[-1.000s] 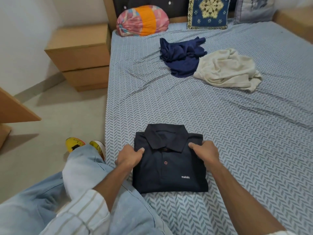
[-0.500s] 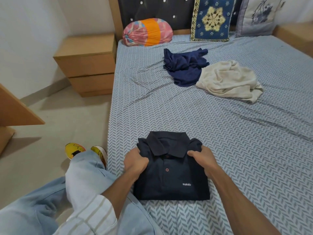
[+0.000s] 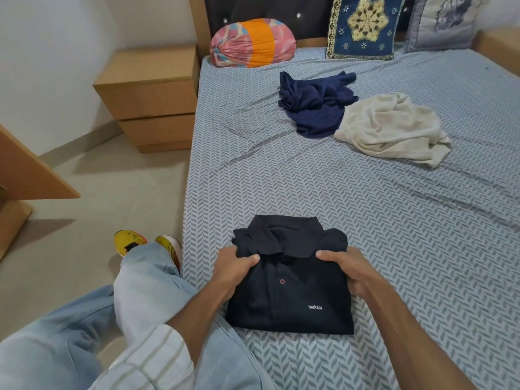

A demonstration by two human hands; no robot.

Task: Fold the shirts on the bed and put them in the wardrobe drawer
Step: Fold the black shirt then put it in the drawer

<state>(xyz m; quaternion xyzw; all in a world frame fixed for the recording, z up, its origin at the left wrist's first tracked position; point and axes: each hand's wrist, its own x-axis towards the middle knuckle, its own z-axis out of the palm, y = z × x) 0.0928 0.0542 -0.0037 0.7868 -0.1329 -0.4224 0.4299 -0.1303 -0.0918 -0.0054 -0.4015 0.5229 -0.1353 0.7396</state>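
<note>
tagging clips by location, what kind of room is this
Most likely a home bedroom: a bed with a patterned sheet and padded headboard, pillows against it, and a wooden nightstand with drawers beside it. Loose shirts lie on the bed.

grey cushion (image 3: 447,21) cut off at top edge, wooden furniture (image 3: 25,170) cropped at left, hands' fingertips tucked beneath folded shirt (image 3: 289,291)
</note>
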